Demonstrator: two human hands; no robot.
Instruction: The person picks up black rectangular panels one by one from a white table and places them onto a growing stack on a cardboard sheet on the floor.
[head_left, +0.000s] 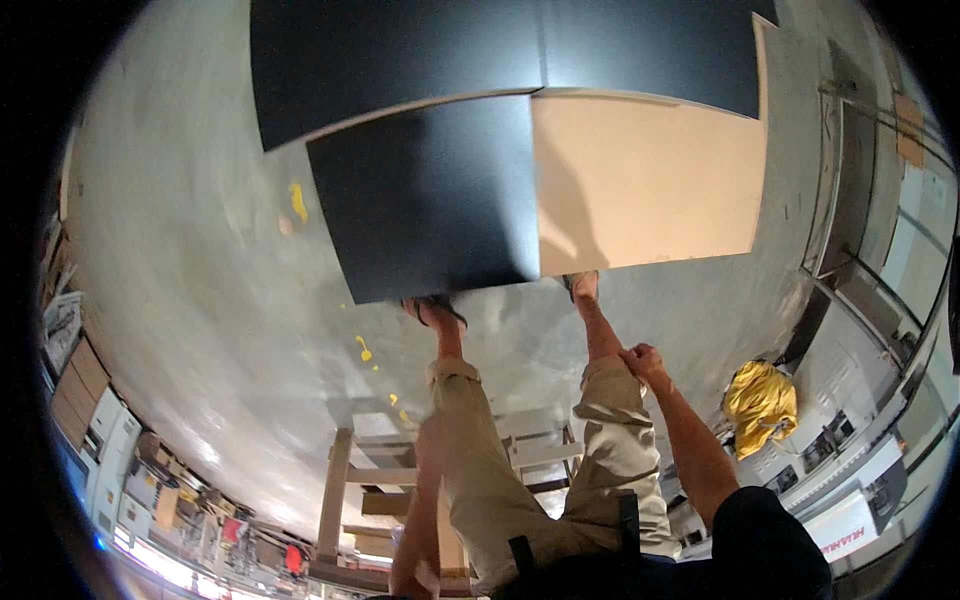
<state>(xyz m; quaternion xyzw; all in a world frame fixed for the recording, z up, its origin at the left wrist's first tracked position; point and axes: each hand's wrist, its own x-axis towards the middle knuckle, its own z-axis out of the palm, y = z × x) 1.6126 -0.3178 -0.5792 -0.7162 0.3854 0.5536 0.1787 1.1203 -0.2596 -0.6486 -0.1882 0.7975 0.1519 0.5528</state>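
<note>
My right hand (643, 362) is at my right knee, its fingers curled at the rolled hem of my beige trouser leg (607, 385). My left hand (432, 445) lies against the left trouser leg (470, 420), smeared by motion, so its fingers cannot be made out. Just ahead of my sandalled feet lie a black panel (425, 200) on the left and a tan panel (650, 180) on the right, their edges meeting. Beyond them, larger dark panels (400, 60) overlap their far edges.
Yellow paint marks (298, 203) spot the grey floor (190, 250) on the left. A yellow cloth bundle (761, 407) sits at right, beside white machinery (850, 510). Behind me stands a wooden frame (336, 490). Cluttered shelving (165, 500) lines the lower left.
</note>
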